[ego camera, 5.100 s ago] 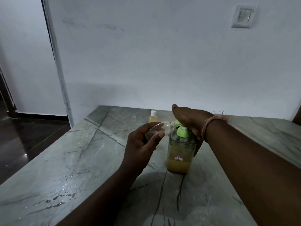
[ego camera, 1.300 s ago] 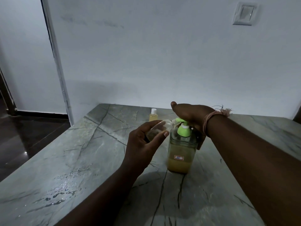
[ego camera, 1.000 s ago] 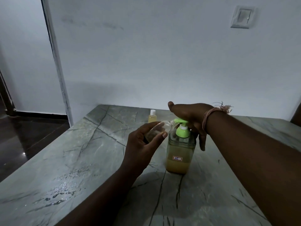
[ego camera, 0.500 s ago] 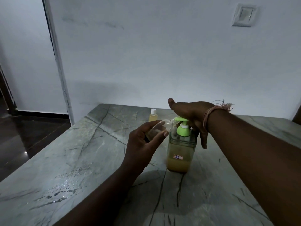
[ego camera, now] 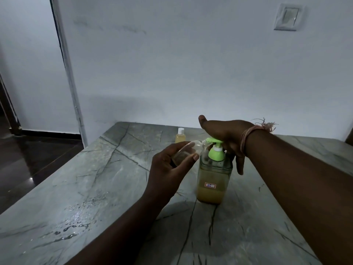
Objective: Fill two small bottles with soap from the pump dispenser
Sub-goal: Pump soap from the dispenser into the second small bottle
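A clear pump dispenser with a green pump head stands mid-table, about a third full of yellow soap. My left hand holds a small clear bottle tilted, its mouth against the green spout. My right hand lies flat on top of the pump head, fingers hanging down behind the dispenser. A second small bottle with a white cap and yellow soap inside stands upright behind, near the wall.
The grey marble table has water droplets near its front left. Its left edge drops to a dark floor. A white wall with a switch plate stands close behind.
My right hand has risen with the pump head from its pressed-down position of a second ago. My left hand keeps the small bottle at the spout.
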A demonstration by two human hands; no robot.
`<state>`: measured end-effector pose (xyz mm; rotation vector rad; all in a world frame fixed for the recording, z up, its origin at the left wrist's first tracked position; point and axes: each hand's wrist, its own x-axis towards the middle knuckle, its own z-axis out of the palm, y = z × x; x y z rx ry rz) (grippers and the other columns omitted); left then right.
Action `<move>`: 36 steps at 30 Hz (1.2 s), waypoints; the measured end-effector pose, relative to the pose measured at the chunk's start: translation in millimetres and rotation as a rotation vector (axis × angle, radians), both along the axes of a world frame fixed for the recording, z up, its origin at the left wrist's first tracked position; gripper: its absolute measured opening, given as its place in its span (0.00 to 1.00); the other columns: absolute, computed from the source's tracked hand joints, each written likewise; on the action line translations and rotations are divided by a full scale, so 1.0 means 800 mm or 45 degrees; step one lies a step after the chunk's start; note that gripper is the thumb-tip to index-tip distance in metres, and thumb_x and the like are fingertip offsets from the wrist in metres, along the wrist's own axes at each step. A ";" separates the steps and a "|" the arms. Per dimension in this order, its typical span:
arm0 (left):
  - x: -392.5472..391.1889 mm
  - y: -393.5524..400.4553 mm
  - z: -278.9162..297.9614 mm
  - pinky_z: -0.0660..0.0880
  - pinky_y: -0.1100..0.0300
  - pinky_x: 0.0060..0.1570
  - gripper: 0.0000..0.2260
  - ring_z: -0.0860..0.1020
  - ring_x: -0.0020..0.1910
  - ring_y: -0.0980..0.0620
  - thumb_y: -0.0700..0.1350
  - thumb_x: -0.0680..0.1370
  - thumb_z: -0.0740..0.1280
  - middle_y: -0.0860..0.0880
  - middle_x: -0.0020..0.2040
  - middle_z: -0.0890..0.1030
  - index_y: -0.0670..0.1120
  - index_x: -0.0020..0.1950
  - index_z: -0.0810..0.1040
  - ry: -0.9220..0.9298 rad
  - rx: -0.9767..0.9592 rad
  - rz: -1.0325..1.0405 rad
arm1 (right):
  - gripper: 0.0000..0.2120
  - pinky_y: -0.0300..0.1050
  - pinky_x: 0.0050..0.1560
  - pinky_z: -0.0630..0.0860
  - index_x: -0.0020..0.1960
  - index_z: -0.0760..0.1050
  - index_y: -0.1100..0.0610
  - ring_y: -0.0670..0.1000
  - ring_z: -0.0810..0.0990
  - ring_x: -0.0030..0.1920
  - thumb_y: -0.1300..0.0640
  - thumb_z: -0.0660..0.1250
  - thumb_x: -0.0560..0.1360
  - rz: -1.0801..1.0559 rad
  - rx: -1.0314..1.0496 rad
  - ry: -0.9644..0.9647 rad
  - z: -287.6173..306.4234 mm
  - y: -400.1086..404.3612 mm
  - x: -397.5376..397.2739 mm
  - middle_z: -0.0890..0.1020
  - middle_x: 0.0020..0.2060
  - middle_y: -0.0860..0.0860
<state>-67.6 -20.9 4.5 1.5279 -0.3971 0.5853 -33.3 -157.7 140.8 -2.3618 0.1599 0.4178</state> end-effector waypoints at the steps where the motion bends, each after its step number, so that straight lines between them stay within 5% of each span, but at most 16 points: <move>1: 0.000 0.000 0.000 0.76 0.65 0.37 0.13 0.83 0.42 0.57 0.44 0.75 0.75 0.51 0.47 0.86 0.49 0.60 0.84 -0.003 -0.003 -0.001 | 0.35 0.58 0.56 0.66 0.78 0.51 0.54 0.63 0.63 0.71 0.34 0.42 0.79 0.009 -0.043 -0.066 -0.003 0.000 0.003 0.57 0.76 0.60; 3: 0.002 -0.002 -0.001 0.76 0.66 0.37 0.13 0.83 0.42 0.58 0.44 0.75 0.75 0.52 0.47 0.87 0.48 0.59 0.84 -0.009 -0.004 -0.002 | 0.32 0.53 0.67 0.62 0.77 0.54 0.57 0.60 0.63 0.72 0.39 0.41 0.81 0.014 -0.186 -0.217 -0.010 -0.001 0.009 0.60 0.75 0.59; 6: 0.001 -0.003 -0.002 0.76 0.67 0.37 0.12 0.83 0.42 0.59 0.43 0.75 0.75 0.52 0.47 0.87 0.47 0.59 0.84 -0.008 -0.012 -0.007 | 0.32 0.48 0.71 0.60 0.77 0.56 0.58 0.59 0.62 0.73 0.39 0.40 0.81 0.036 -0.285 -0.263 -0.011 -0.002 0.011 0.61 0.75 0.59; 12: 0.001 0.001 0.000 0.77 0.65 0.38 0.13 0.84 0.44 0.56 0.42 0.75 0.75 0.51 0.48 0.87 0.47 0.60 0.84 -0.019 -0.014 -0.012 | 0.41 0.72 0.57 0.65 0.78 0.48 0.51 0.69 0.62 0.70 0.27 0.45 0.73 -0.041 -0.042 0.112 -0.001 -0.001 0.004 0.58 0.75 0.61; 16: 0.001 -0.002 -0.001 0.75 0.67 0.37 0.13 0.83 0.41 0.59 0.42 0.75 0.75 0.50 0.46 0.87 0.46 0.60 0.84 -0.014 -0.029 -0.024 | 0.34 0.54 0.67 0.63 0.77 0.54 0.56 0.61 0.63 0.72 0.36 0.41 0.80 0.014 -0.232 -0.199 -0.011 0.001 0.014 0.60 0.75 0.60; 19: 0.001 -0.003 -0.003 0.75 0.67 0.37 0.12 0.82 0.41 0.59 0.42 0.75 0.75 0.50 0.47 0.87 0.47 0.59 0.84 -0.016 -0.022 -0.022 | 0.34 0.51 0.72 0.60 0.76 0.57 0.58 0.60 0.62 0.73 0.37 0.41 0.80 0.035 -0.296 -0.266 -0.015 0.000 0.019 0.61 0.74 0.60; 26: 0.000 -0.001 0.000 0.77 0.65 0.39 0.13 0.84 0.44 0.56 0.43 0.75 0.75 0.51 0.48 0.87 0.46 0.60 0.84 -0.024 -0.008 -0.006 | 0.45 0.78 0.55 0.64 0.77 0.47 0.45 0.73 0.64 0.66 0.22 0.46 0.68 -0.042 -0.042 0.147 -0.007 -0.003 0.016 0.60 0.73 0.62; 31: 0.003 -0.004 -0.003 0.75 0.68 0.36 0.12 0.82 0.39 0.60 0.41 0.75 0.75 0.51 0.45 0.87 0.46 0.59 0.84 -0.028 0.013 0.003 | 0.35 0.55 0.72 0.61 0.77 0.57 0.55 0.61 0.63 0.72 0.33 0.42 0.78 0.036 -0.246 -0.270 -0.023 -0.002 0.034 0.61 0.74 0.58; 36: 0.001 -0.003 -0.002 0.75 0.68 0.37 0.13 0.83 0.41 0.60 0.43 0.75 0.75 0.52 0.47 0.87 0.47 0.60 0.84 -0.032 0.022 0.004 | 0.35 0.56 0.71 0.61 0.77 0.54 0.56 0.63 0.61 0.73 0.34 0.42 0.79 0.043 -0.163 -0.171 -0.016 -0.001 0.028 0.59 0.75 0.60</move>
